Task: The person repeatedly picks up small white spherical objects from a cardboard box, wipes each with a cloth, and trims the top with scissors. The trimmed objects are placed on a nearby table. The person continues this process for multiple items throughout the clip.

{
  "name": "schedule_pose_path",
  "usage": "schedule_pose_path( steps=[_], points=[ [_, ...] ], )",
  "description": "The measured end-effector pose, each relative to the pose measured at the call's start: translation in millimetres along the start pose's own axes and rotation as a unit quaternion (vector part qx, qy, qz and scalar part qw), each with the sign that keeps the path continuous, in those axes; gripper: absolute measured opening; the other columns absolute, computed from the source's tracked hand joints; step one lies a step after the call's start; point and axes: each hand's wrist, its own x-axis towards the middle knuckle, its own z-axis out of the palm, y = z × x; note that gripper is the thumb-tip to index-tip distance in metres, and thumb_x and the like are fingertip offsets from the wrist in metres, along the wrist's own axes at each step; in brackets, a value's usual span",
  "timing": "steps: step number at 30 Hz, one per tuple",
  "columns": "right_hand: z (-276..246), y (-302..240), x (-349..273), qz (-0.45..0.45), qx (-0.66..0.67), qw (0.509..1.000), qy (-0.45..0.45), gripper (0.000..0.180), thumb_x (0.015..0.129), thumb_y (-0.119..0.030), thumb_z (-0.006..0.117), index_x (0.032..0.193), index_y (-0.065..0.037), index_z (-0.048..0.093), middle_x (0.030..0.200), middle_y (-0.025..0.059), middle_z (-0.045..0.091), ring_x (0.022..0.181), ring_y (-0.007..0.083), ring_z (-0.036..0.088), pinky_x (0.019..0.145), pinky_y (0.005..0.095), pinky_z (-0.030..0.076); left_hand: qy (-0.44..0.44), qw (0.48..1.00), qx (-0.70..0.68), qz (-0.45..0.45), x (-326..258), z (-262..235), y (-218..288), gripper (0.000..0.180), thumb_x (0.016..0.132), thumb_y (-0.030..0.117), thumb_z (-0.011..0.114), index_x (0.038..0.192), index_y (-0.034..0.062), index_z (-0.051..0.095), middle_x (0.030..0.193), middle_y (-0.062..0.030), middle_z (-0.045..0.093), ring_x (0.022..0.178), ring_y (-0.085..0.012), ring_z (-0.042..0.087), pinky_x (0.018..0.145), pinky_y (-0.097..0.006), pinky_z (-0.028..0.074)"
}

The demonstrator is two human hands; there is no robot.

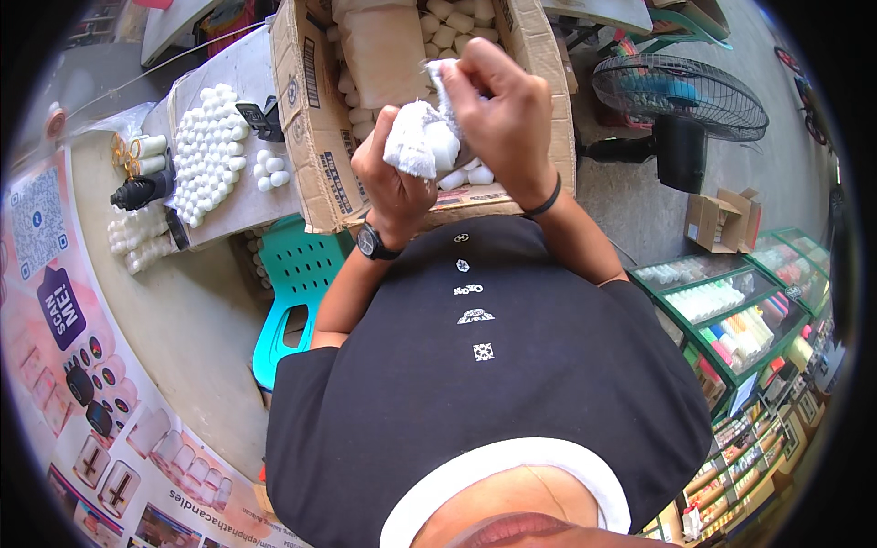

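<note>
My left hand (395, 187), with a dark watch at its wrist, is closed around a white cloth (411, 142) and a short white candle (444, 148) whose smooth side shows beside the fabric. Fingers curled, my right hand (507, 114) pinches another part of the same cloth, just above and to the right of the candle. Both hands are over the near part of an open cardboard box (315, 146). Inside it lie many white candles (461, 32) and a pale wrapped bundle (384, 59). My fingers hide part of the cloth.
On the grey table (265, 78) left of the box, more white candles (208, 151) stand in a group near a black clip-like object (262, 119). A turquoise chair (306, 260) is below. A fan (681, 110) stands right, with glass display cases (722, 310) nearer.
</note>
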Motion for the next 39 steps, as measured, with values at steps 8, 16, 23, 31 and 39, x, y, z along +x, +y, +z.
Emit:
schedule_pose_path(
  steps=[8, 16, 23, 31, 39],
  points=[
    [-10.0, -15.4, -33.8, -0.076, 0.135, 0.987, -0.040, 0.018, 0.085, -0.010, 0.067, 0.073, -0.006, 0.055, 0.049, 0.0048, 0.049, 0.043, 0.0118, 0.051, 0.040, 0.0292, 0.035, 0.000, 0.990, -0.089, -0.109, 8.2, 3.6, 4.7, 0.037, 0.094, 0.027, 0.047, 0.098, -0.0080, 0.057, 0.089, -0.0123, 0.065, 0.078, -0.0217, 0.063, 0.071, -0.032, 0.049],
    [-15.1, 5.9, 2.2, 0.078, 0.335, 0.934, -0.096, 0.013, 0.089, -0.011, 0.068, 0.084, -0.002, 0.061, 0.069, 0.0062, 0.067, 0.062, 0.0072, 0.061, 0.052, 0.0223, 0.044, 0.041, 0.994, -0.066, -0.072, -12.8, 5.4, -4.9, 0.036, 0.096, 0.011, 0.047, 0.128, -0.0048, 0.043, 0.123, -0.0163, 0.053, 0.109, -0.0243, 0.056, 0.094, -0.037, 0.046],
    [-34.9, -8.7, -4.0, 0.096, 0.355, 0.902, -0.224, 0.015, 0.085, -0.012, 0.073, 0.091, -0.001, 0.065, 0.074, 0.0024, 0.065, 0.064, 0.0017, 0.058, 0.053, 0.0167, 0.043, 0.066, 0.953, -0.241, -0.174, 2.2, 7.4, 0.3, 0.026, 0.095, 0.017, 0.047, 0.099, -0.0057, 0.058, 0.088, -0.0094, 0.061, 0.082, -0.0180, 0.059, 0.073, -0.031, 0.047],
    [-52.0, -12.6, 2.6, -0.076, 0.175, 0.953, -0.235, 0.012, 0.076, -0.006, 0.077, 0.083, -0.002, 0.068, 0.087, 0.0055, 0.067, 0.060, 0.0067, 0.063, 0.048, 0.0192, 0.046, -0.006, 0.993, -0.099, -0.064, 20.3, -1.7, 28.1, 0.023, 0.089, 0.015, 0.051, 0.089, -0.0056, 0.060, 0.081, -0.0104, 0.061, 0.068, -0.0181, 0.061, 0.060, -0.029, 0.047],
    [-51.7, -8.6, 7.6, -0.086, 0.193, 0.934, -0.287, 0.013, 0.077, -0.002, 0.074, 0.077, 0.002, 0.062, 0.079, 0.0074, 0.066, 0.068, 0.0103, 0.065, 0.060, 0.0217, 0.053, -0.087, 0.993, -0.057, -0.060, 23.9, -13.1, 17.1, 0.024, 0.090, 0.017, 0.049, 0.088, -0.0049, 0.060, 0.078, -0.0142, 0.060, 0.063, -0.0285, 0.063, 0.057, -0.031, 0.047]
  ],
)
